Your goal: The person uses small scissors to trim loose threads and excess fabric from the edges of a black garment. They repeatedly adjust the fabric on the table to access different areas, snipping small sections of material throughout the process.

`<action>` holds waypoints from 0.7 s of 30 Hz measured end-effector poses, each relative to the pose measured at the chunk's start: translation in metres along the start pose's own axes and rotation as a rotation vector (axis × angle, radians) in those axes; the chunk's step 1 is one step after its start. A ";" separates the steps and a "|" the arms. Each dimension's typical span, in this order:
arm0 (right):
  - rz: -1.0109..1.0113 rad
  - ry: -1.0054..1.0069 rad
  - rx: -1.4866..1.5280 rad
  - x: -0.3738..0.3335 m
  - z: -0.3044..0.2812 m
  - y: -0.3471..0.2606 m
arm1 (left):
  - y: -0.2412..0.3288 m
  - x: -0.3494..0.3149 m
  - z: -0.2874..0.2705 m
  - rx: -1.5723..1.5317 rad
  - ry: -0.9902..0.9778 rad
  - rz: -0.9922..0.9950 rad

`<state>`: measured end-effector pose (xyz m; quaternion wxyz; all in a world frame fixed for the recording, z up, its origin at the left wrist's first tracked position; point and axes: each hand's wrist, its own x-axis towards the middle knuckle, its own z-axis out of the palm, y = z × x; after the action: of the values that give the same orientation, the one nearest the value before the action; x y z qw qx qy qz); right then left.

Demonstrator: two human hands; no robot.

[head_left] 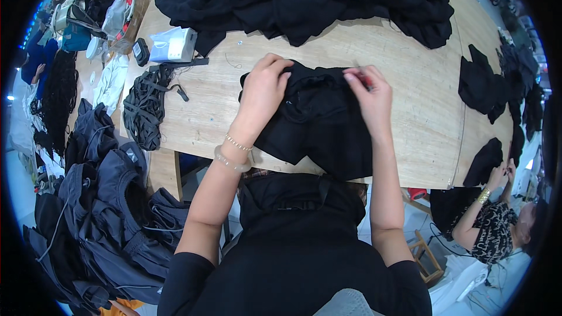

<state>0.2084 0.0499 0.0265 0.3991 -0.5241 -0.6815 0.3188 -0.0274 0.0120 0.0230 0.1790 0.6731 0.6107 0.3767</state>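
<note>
A black garment [331,134], shaped like a pair of shorts, lies on the wooden table in front of me, its gathered opening towards the far side. At its far left edge my left hand [266,85] is closed, thumb and fingers pinching the cloth. My right hand [373,96] is at the far right edge, thumb and forefinger close to the fabric. Tucked in that hand's curled fingers is a small tool with a red part [367,81]; most of it is hidden, so its kind is unclear.
Black cloth [304,0] is heaped along the table's far side. To the left are a bundle of dark straps [146,105], a tissue pack [174,45] and piled grey garments [105,199]. At right, another person [497,228] handles dark cloth near more black pieces [483,85].
</note>
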 end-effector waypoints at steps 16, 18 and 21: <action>-0.060 -0.052 0.079 -0.044 0.033 -0.018 | 0.037 -0.049 0.048 -1.615 0.191 -0.999; 0.007 -0.099 0.065 -0.042 0.020 -0.027 | 0.040 -0.047 0.044 -1.648 0.190 -1.017; 0.020 -0.033 0.143 -0.035 0.011 -0.024 | 0.045 -0.045 0.038 -1.716 0.167 -1.056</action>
<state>0.1926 0.0100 0.0345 0.4209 -0.4957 -0.6582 0.3794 0.0326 -0.0310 0.0167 0.7030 -0.0679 0.3638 0.6073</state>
